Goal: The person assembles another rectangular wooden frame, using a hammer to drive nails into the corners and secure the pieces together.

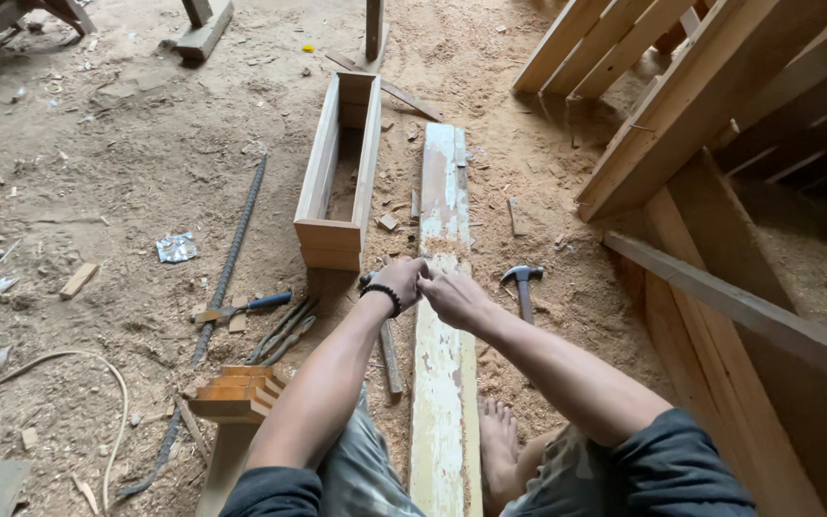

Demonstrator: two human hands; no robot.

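Running straight away from me between my knees, the whitewashed plank (444,316) lies lengthwise under both hands. My left hand (399,283) and right hand (452,299) meet above it, fingers pinched shut on something too small to tell. Hammer (523,285) just right.

Open wooden box (341,178) sits on sawdust floor (126,163). Left of box: long rebar (229,260), foil scrap (176,248), blue-handled pliers (245,306). Right of box: hammer (523,284); far right, leaning timber frames (710,105).
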